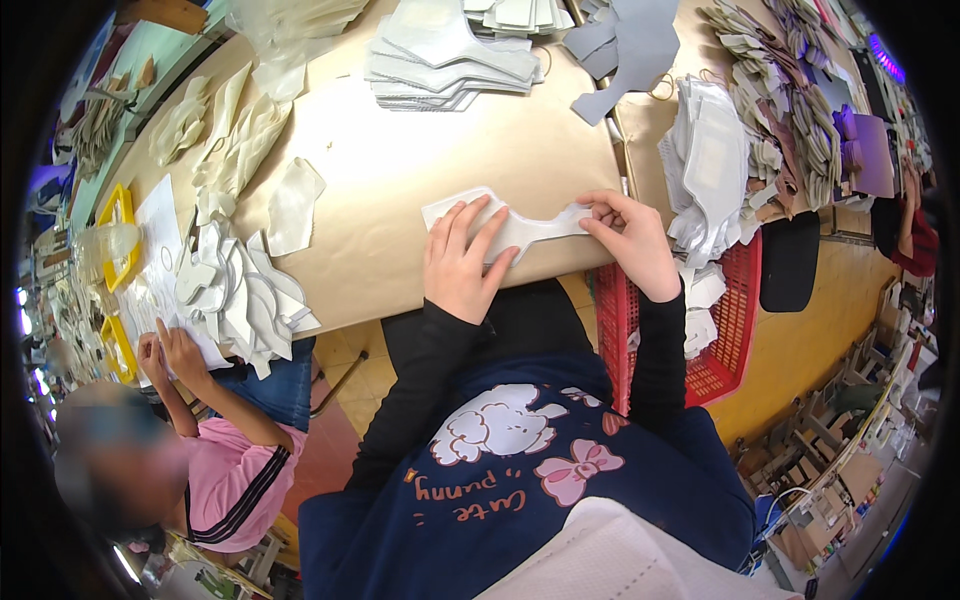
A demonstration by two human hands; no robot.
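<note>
A white, curved cut-out piece (537,230), narrow in the middle and wider at its ends, lies near the front edge of the brown-covered table (400,180). My left hand (462,262) rests on its wide left end, fingers spread and lying flat. At the narrow right end, my right hand (640,240) pinches the tip between thumb and fingers. Beyond my hands, at the back of the table, rises a stack of similar white pieces (440,62). Another pile of white pieces (708,165) sits to the right of my right hand.
A red plastic basket (738,320) holding white pieces stands beside my right forearm. Grey pieces (640,50) lie at the back. On the left, a co-worker in a pink shirt (235,480) sits by a heap of white pieces (240,285) and yellow trays (118,235).
</note>
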